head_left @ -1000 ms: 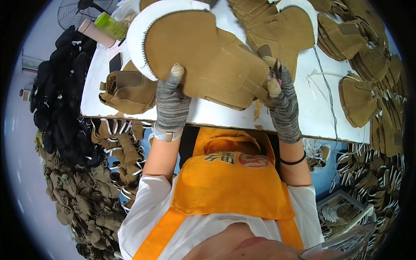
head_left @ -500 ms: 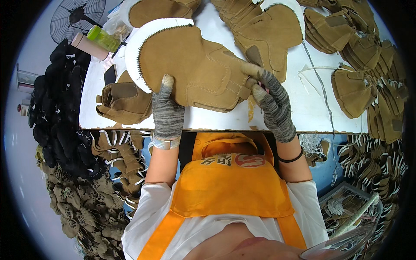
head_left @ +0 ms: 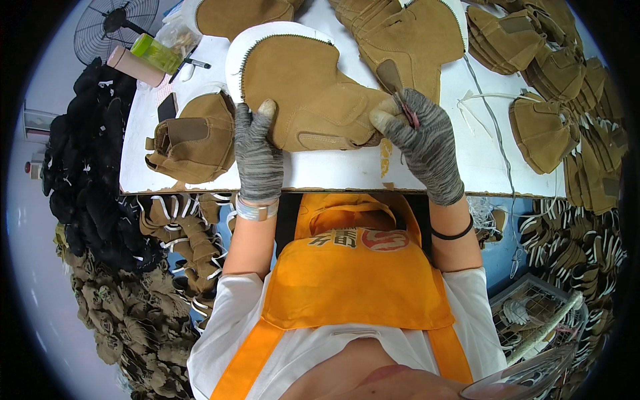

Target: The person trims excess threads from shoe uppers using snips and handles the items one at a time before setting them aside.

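A tan suede boot upper [head_left: 300,87] with a white toothed-edge lining is held over the white table, its rounded toe end toward the far left. My left hand [head_left: 259,160], in a grey striped glove with bare fingertips, grips its near left edge, thumb on top. At its narrow right end, my gloved right hand [head_left: 427,147] pinches the edge between thumb and fingers. A small dark-pink tool [head_left: 409,113] shows among the right fingers; its kind is mostly hidden. Left of my left hand sits a formed brown upper [head_left: 193,140].
Stacked uppers [head_left: 407,40] lie at the far side, more bundles [head_left: 507,40] on the right. A phone [head_left: 167,107], green-lidded bottle [head_left: 155,53], pink cup [head_left: 137,67] and pen [head_left: 199,63] stand or lie far left. A grey cord [head_left: 497,133] crosses the right side.
The boot upper has shifted right and tilted, showing more of its near side seam. My right hand has turned and its fingers have moved on the narrow end. More of the formed upper at left shows.
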Available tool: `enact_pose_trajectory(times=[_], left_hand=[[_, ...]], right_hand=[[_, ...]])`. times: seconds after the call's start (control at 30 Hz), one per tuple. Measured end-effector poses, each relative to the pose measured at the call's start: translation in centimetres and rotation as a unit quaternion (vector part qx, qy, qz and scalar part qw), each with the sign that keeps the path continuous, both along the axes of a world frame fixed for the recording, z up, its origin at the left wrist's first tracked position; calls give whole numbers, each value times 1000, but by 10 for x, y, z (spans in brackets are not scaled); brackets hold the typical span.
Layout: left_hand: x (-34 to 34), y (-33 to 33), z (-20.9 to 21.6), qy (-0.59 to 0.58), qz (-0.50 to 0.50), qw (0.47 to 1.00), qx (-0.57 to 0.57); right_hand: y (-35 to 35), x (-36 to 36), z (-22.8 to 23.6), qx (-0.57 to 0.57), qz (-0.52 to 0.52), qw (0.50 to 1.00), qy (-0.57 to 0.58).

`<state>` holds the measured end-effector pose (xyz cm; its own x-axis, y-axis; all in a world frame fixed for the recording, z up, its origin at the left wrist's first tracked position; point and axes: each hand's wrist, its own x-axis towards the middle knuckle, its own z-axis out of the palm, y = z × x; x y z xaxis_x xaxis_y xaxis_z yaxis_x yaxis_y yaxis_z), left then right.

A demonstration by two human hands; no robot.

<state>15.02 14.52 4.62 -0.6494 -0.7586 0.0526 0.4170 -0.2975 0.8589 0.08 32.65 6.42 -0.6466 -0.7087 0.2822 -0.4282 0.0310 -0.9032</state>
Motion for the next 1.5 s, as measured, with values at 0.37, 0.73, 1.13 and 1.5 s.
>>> enact_pose_trajectory(times=[0.37,0.73,1.13,1.5], left_hand=[[15,31,13,-138,70,782,-604],[-7,33,47,-229,-141,881,-390],[-10,44,35,-100,-36,972,-212],[-17,25,19,169,-15,983,63]], right_hand=[[-11,-9,-10,8,27,975,220],[-20,14,-6,-48,71,984,-153],[-4,18,-17,-45,65,976,-205],[5,12,-34,-249,184,772,-555]])
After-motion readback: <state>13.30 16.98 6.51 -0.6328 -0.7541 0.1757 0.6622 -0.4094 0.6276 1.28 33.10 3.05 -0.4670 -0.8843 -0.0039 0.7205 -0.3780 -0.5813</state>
